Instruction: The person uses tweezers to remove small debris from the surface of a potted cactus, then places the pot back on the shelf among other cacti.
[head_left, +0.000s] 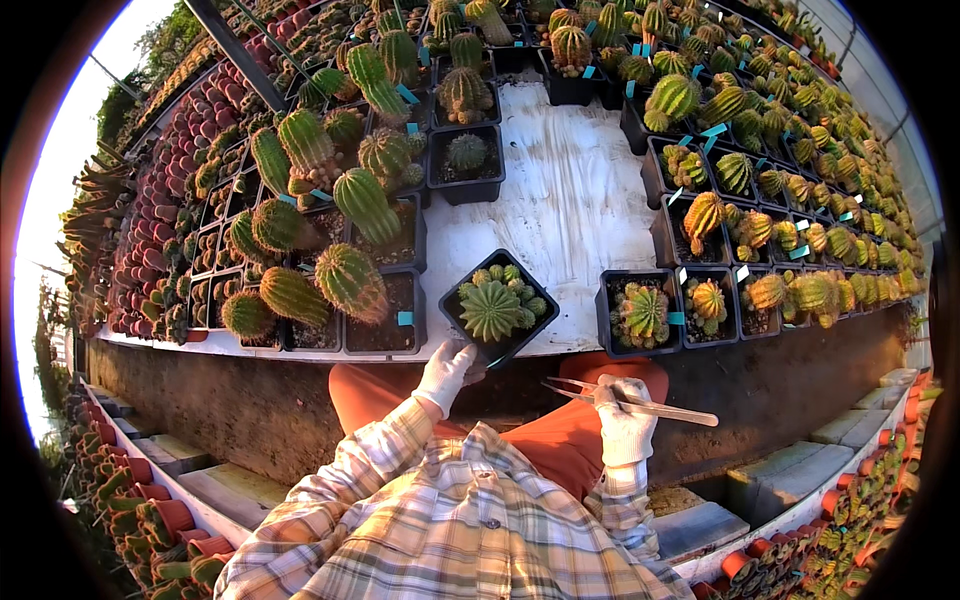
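My left hand (447, 376), in a white knitted glove, grips the near left side of a square black plastic pot (459, 321). Its fingers are partly hidden by the pot. The pot is turned cornerwise, with its near corner over the bench edge. Inside sits a ribbed green cactus (491, 310) ringed by small round offsets. Over my right thigh, my gloved right hand (627, 421) holds long tweezers (679, 412). Their two tips are apart and point left towards the pot, without touching it.
The white bench top (562, 202) shows between rows of potted cacti. A pot with a small grey-green cactus (466, 153) stands further back. A cactus pot (642, 311) with a blue tag sits at the right front edge. Behind me, low shelves hold terracotta-coloured pots (174, 515).
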